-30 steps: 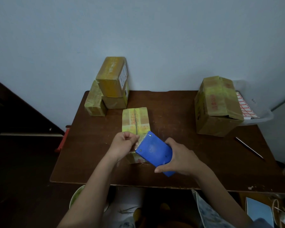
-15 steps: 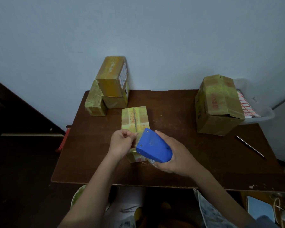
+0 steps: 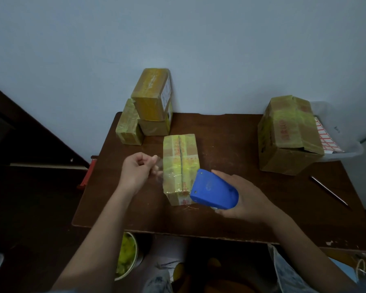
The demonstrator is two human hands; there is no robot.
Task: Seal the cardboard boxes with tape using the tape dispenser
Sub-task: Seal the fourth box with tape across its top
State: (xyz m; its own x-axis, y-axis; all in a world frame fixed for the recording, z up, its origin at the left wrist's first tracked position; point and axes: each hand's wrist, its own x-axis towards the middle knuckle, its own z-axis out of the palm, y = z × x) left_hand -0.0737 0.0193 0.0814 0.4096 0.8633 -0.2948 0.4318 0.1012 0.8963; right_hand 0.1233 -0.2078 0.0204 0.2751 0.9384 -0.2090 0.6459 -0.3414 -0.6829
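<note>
Right grip clasps tape dispenser; left grip pinches — seemingly — tape beside box.

Small cardboard box lies flat mid-table, long side running away from the camera, wrapped in yellowish tape with red print and a dark seam down the top. The blue tape dispenser sits tilted at the box's near right corner. A clear tape strip hangs off to the box's left. Three taped boxes are stacked at the back left, and a bigger box at the right has loose flaps.
</note>
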